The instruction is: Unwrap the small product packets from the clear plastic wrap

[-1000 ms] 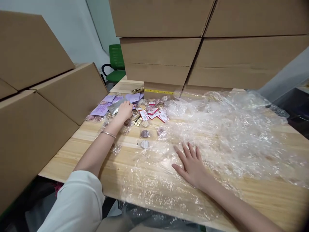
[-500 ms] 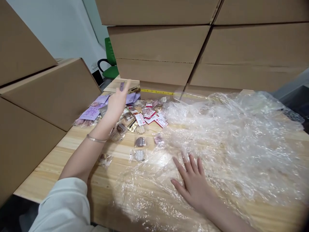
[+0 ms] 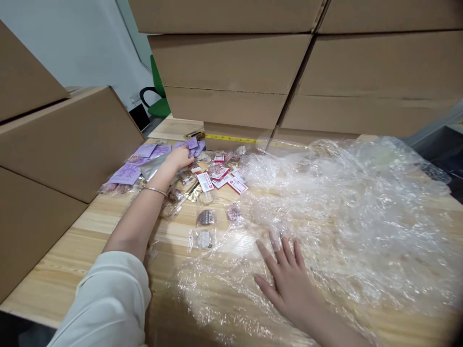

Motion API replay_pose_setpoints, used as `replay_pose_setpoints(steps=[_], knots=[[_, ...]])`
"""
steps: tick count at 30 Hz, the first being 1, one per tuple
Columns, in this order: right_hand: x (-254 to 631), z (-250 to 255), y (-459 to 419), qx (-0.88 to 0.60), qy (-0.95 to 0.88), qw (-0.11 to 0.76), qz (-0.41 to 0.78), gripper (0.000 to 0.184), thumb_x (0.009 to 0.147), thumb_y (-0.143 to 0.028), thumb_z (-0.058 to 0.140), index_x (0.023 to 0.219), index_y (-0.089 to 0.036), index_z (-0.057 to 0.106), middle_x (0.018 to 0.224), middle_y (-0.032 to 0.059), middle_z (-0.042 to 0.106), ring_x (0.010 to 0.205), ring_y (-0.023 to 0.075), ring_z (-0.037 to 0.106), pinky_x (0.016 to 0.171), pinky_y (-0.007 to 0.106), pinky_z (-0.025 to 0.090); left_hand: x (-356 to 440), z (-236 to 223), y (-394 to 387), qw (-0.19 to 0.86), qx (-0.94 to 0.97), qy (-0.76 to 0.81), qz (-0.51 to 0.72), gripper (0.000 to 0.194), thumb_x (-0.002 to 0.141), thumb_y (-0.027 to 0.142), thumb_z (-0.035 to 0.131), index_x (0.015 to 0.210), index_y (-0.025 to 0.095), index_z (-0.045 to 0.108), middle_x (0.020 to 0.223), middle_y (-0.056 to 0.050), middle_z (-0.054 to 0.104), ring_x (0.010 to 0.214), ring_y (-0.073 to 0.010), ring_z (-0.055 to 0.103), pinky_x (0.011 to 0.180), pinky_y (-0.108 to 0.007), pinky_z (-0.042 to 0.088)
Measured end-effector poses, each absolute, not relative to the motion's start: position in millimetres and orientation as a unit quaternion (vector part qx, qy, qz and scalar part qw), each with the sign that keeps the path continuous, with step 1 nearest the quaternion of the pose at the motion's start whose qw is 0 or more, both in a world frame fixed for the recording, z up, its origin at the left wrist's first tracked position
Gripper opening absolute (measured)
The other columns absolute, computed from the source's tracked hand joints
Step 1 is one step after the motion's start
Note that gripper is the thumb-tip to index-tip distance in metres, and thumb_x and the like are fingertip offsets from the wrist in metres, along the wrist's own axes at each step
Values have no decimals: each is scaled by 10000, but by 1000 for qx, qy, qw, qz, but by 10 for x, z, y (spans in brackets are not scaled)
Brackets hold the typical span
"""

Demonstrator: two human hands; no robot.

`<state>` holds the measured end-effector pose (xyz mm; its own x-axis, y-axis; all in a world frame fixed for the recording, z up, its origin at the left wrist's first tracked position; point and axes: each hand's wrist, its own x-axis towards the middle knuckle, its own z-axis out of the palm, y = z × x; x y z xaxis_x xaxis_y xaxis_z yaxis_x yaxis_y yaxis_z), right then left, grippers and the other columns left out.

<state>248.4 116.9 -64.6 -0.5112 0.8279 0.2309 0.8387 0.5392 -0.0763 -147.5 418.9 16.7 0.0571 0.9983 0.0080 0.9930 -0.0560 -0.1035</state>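
Nearest, the bare right hand (image 3: 289,284), its forearm (image 3: 327,325) cut off below, spreads its fingers wide on crinkled, glossy clear plastic film (image 3: 336,217) over a pale wood-grained table (image 3: 90,246), whose boards show at left out to the edge. Beyond 3 small roundish pieces in clear sachets (image 3: 205,239), the bare left hand (image 3: 180,158) reaches flat purple rectangular packets (image 3: 187,143), fingertips partly hidden, grip impossible to tell, before brown cardboard boxes (image 3: 224,62) cropped above.

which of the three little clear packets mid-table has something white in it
The clear plastic packet with the whitish, roundish piece, nearest you; the dark brown disc packet lies just beyond it, the pinkish-purple packet farther right.
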Motion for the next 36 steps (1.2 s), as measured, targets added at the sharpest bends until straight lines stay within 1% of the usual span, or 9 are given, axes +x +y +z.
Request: replay_pose_setpoints(steps=[5, 8, 11, 15, 18, 20, 26, 31, 36], knots=[[2485, -633, 1182, -477, -870, 121, -7, 760, 955, -592, 473, 1600, -291, 205, 1625, 124, 276, 1494, 444, 177, 1135, 720, 244, -1476, 278, 3987, 52, -753, -656, 16, 289, 986, 179, 513, 1246, 104, 615, 1374, -161, 591, 1160, -258, 635, 1007, -460, 496], [2488, -639, 1197, -472, -872, 128, -9, 727, 957, -596, 471, 1580, -274, 278, 1603, 136, 326, 1493, 433, 193, 1147, 709, 222, -1376, 397, 3666, 72, -766, -639, -15, 436, 942, 14, 372, 1324, 61, 578, 1514, -184, 472, 1248, -286, 597, 1067, -424, 455], [2492, -617, 1218, -472, -871, 137, -9, 682, 956, -576, 488, 1541, -247, 361, 1577, 157, 365, 1478, 437, 237, 1134, 701, 254, -1220, 553, 3116, 89, -791, -601, -79, 467, 958, 62, 360, 1374, 129, 561, 1551, -106, 449, 1312, -262, 553, 1104, -399, 437], [2518, -392, 1223, -455, -864, 213, 26, 474, 967, -466, 515, 1360, -205, 560, 1385, 160, 578, 1363, 390, 442, 1118, 666, 307, -899, 776, 2099, 83, -812, -472, -333, 328, 986, 203, 436, 1172, 166, 704, 1344, -85, 655, 1201, -213, 634, 1069, -363, 481], [2555, -56, 1194, -456, -811, 334, 148, 355, 979, -431, 506, 1249, -231, 619, 1202, 119, 676, 1176, 307, 588, 1034, 568, 437, -564, 896, 1387, -51, -784, -462, -412, 232, 961, 251, 545, 1055, 219, 754, 1123, -40, 754, 1021, -184, 699, 926, -327, 562], [2580, 160, 1169, -446, -747, 387, 305, 368, 978, -471, 509, 1274, -275, 608, 1243, 86, 664, 1158, 271, 602, 1000, 501, 478, -330, 918, 1055, -196, -759, -470, -406, 190, 939, 290, 595, 964, 243, 778, 1031, -21, 774, 927, -177, 713, 852, -309, 583], [2649, 335, 1083, -362, -526, 355, 683, 428, 823, -589, 682, 1075, -244, 710, 1022, 56, 740, 890, 213, 693, 841, 369, 550, 131, 650, 742, -557, -612, -453, -332, 228, 919, 379, 618, 919, 217, 779, 925, -35, 780, 875, -177, 712, 823, -317, 569], [2657, 161, 953, -369, -426, 298, 771, 489, 890, -600, 533, 1165, -220, 673, 1063, 94, 745, 926, 235, 712, 807, 378, 578, 242, 233, 743, -684, -511, -412, -317, 282, 859, 429, 692, 988, 183, 739, 1004, -67, 765, 893, -183, 705, 921, -379, 534], [2756, -116, 972, -440, -557, 248, 659, 316, 932, -460, 539, 1064, -213, 684, 1004, 105, 753, 867, 224, 722, 769, 383, 603, 230, -72, 769, -702, -467, -446, -301, 302, 889, 399, 637, 1090, 176, 677, 1054, -95, 744, 931, -218, 699, 899, -412, 547]])
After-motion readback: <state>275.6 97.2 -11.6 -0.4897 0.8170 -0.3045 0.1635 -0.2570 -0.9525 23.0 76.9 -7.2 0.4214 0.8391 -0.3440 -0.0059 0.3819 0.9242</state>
